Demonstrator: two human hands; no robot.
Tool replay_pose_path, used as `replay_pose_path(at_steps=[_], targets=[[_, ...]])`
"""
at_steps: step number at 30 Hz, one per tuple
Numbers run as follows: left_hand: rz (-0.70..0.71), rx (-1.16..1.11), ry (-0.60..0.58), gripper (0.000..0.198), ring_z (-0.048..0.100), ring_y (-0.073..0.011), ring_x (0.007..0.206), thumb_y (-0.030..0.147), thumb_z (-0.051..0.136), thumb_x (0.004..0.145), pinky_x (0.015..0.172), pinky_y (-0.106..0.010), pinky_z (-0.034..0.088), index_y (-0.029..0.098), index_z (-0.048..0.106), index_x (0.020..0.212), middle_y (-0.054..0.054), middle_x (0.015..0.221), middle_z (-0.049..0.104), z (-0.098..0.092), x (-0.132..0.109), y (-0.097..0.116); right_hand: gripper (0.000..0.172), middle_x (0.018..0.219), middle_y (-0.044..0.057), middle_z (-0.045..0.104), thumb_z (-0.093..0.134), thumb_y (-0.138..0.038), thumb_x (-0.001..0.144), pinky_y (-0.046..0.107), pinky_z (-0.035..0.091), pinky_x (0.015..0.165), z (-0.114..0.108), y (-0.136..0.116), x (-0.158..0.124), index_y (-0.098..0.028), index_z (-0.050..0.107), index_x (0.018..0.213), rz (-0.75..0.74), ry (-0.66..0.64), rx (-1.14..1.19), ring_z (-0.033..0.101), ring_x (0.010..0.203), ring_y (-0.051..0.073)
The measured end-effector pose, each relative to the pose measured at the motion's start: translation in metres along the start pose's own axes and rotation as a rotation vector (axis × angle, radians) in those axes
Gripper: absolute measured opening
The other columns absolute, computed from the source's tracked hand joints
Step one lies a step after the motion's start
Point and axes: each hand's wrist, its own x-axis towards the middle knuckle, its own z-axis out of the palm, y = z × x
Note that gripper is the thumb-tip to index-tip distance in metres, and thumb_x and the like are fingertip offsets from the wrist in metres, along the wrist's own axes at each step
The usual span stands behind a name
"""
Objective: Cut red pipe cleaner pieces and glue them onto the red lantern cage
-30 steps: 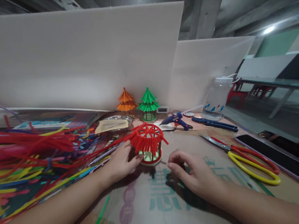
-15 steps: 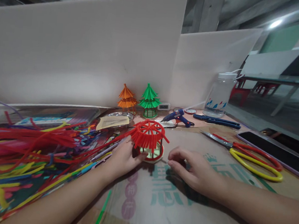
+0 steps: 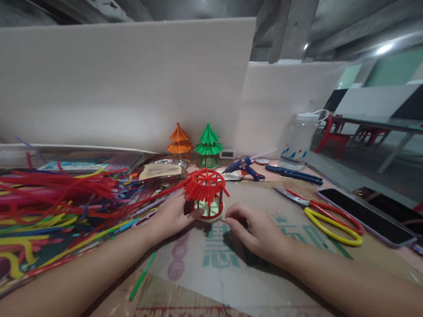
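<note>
A small red pavilion model made of fuzzy pipe cleaners stands upright in the middle, with a spoked roof top, a fringe of red strips, dark posts and a pale round base. My left hand is closed on the left side of its base, thumb over the rim; the other fingers are partly hidden behind it. Just right of the base rests my right hand, its fingers loosely curled with a gap between thumb and forefinger and nothing visible in them. Whether its fingertips touch the base I cannot tell.
Orange and green pavilions stand behind, near a blue glue gun. Loose pipe cleaners crowd the left. Rightward lie scissors, a phone, a blue cutter and a water bottle.
My right hand has come slightly closer to the pavilion's base. My left hand keeps its hold. The head view has shifted, showing more of the tabletop in front.
</note>
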Motion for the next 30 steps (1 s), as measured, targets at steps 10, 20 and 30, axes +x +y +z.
replay_pose_path(at_steps=[10,20,30], targets=[[-0.04,-0.016,-0.036,0.053,0.066,-0.0306,0.112,0.058,0.054,0.093,0.1,-0.043,0.051,0.019,0.063,0.127,-0.014,0.13,0.068,-0.0028,0.002,-0.0012,0.02,0.08,0.006,0.07,0.05,-0.031,0.097,0.025,0.046,0.064,-0.0008,0.0012,-0.001,-0.017,0.064,0.093,-0.049,-0.033,0.041,0.06,0.067,0.015],[-0.02,0.012,0.011,0.043,0.068,-0.0304,0.104,0.056,0.056,0.091,0.098,-0.042,0.052,0.02,0.066,0.113,-0.01,0.11,0.074,-0.0023,0.002,-0.0027,0.017,0.074,0.004,0.068,0.052,-0.029,0.096,0.024,0.043,0.062,-0.0018,0.0,-0.003,-0.018,0.064,0.09,-0.125,-0.066,0.045,0.056,0.063,0.013],[-0.008,0.028,0.009,0.032,0.064,-0.0311,0.113,0.035,0.057,0.09,0.102,-0.047,0.049,0.018,0.063,0.117,-0.012,0.121,0.07,-0.0027,0.0018,-0.004,0.04,0.065,0.003,0.056,0.039,-0.03,0.103,0.025,0.039,0.059,-0.0051,-0.0005,-0.0002,-0.02,0.054,0.067,-0.299,-0.049,-0.042,0.05,0.061,0.014]])
